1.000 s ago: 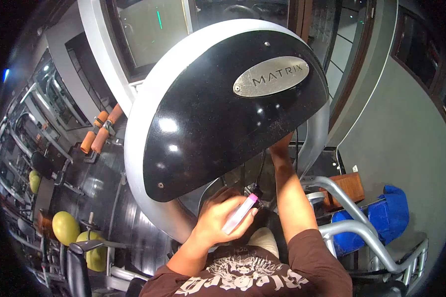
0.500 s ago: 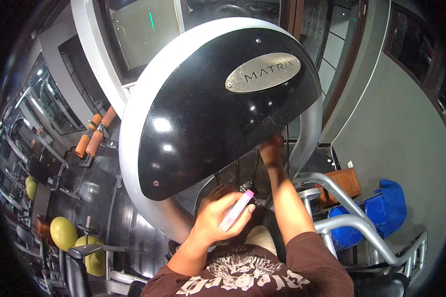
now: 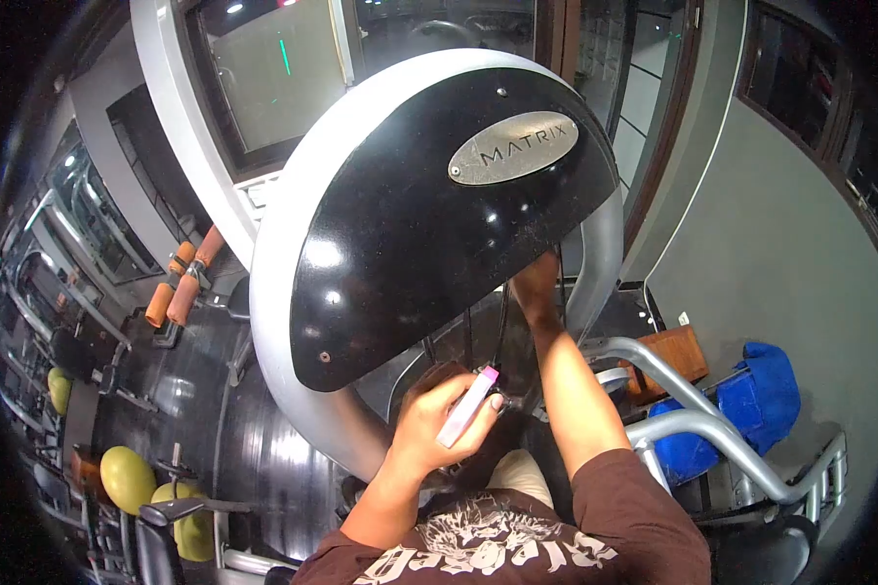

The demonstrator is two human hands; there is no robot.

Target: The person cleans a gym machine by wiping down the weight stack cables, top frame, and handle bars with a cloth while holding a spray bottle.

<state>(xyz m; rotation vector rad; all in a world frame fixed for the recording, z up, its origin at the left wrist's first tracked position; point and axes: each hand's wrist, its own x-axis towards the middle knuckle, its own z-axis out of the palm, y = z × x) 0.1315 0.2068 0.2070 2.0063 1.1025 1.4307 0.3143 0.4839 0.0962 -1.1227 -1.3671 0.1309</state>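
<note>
"What does the left hand [image 3: 427, 417] have?"

"A slim, pale stick with a pink tip [image 3: 466, 411], at lower centre of the frame. Thumb and fingers pinch it, the pink end slanting up and rightward."

"And the right hand [image 3: 537, 285]?"

"Near the centre, at the lower edge of the glossy black half-round panel [image 3: 429, 253]. Its fingers are hidden there, so I can't tell whether they're spread or gripping."

"What marks that panel?"

"A silver oval metal badge [image 3: 514, 174] reading MATRIX, upper centre. A thick, curved silver-white frame [image 3: 271, 283] borders the panel's left side."
</note>
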